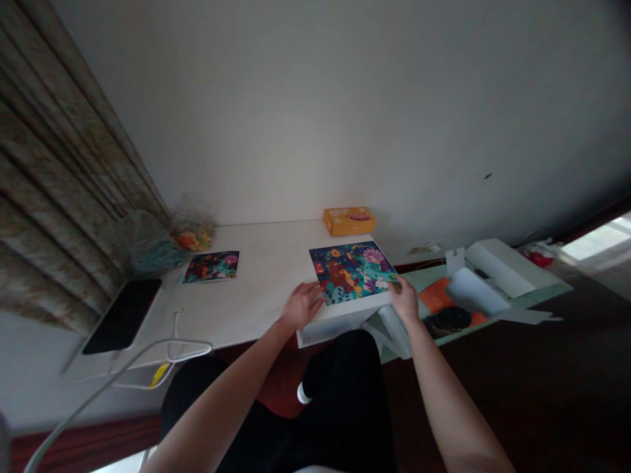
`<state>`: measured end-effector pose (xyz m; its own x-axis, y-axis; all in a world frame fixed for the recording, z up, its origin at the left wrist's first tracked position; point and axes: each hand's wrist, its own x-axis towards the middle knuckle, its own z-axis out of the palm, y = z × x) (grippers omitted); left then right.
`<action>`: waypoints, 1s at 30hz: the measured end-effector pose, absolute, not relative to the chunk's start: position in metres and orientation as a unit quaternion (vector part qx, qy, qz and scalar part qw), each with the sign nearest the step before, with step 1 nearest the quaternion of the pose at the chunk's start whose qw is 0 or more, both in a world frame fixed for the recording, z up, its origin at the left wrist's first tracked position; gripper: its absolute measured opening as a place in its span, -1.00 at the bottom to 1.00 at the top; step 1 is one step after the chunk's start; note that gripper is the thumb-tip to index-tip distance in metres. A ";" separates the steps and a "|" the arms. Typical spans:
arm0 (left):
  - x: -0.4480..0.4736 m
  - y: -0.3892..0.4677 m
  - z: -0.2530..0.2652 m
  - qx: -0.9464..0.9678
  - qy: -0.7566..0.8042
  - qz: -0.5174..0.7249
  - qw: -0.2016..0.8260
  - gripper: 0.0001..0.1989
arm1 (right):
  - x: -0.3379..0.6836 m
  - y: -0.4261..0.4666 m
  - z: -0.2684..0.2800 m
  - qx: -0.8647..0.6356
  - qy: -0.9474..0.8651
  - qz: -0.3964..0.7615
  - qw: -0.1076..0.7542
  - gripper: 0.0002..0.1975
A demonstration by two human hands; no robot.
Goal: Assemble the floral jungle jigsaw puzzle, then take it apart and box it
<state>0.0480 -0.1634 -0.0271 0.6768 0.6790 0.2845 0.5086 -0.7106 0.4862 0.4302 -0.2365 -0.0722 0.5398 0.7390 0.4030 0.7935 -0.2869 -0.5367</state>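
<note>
A flat, colourful picture sheet (352, 270) with flowers and leaves on a dark blue ground lies at the right end of the white table. My left hand (300, 307) is at its near left corner, fingers curled against the edge. At the near right corner my right hand (405, 299) grips the sheet, its thumb on top; the fingers beneath are partly hidden. A smaller picture card (211, 267) with a similar print rests further left. Behind the sheet stands an orange box (349, 221) against the wall.
On the white table (261, 282), a dark tablet-like slab (123, 315) and clear plastic bags of colourful pieces (193, 235) lie at left. A white cable (123, 368) hangs at the front. A lower greenish surface at right bears an opened white box (476, 292) and a black bundle (448, 320).
</note>
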 end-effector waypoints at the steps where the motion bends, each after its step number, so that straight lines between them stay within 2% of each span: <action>1: 0.038 -0.158 -0.029 0.897 0.328 0.232 0.184 -0.63 | 0.431 -0.236 -0.073 -0.804 -0.476 -0.042 0.354 -0.51; 5: -0.021 -0.133 -0.034 0.898 0.353 0.223 0.138 -0.67 | 0.431 -0.236 -0.071 -0.801 -0.495 -0.059 0.331 -0.55; 10: -0.076 -0.119 -0.036 0.858 0.445 0.236 0.100 -0.62 | 0.426 -0.236 -0.067 -0.794 -0.522 -0.077 0.304 -0.63; 16: -0.074 -0.125 -0.034 0.841 0.473 0.243 0.102 -0.55 | 0.396 -0.233 -0.063 -0.783 -0.548 -0.083 0.282 -0.62; 30: -0.071 -0.129 -0.024 0.823 0.494 0.267 0.083 -0.50 | 0.251 -0.222 -0.051 -0.747 -0.609 -0.058 0.259 -0.69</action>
